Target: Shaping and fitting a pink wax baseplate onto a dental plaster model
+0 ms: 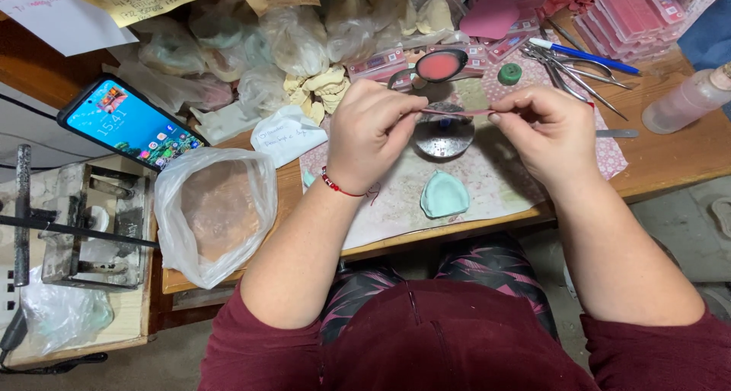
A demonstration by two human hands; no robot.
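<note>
Pink wax strip (457,112) stretched level between our two hands above the table (670,155): our left hand (371,132) pinched one end, our right hand (542,128) pinched the other. Directly below sat a round metal dish (443,137), and nearer us a pale green dental cast (445,195) lay on the patterned mat (487,179). A phone (129,123) lay far left.

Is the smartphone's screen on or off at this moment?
On. The smartphone lies face up at the left of the bench with its screen lit bright blue, showing icons.
</note>
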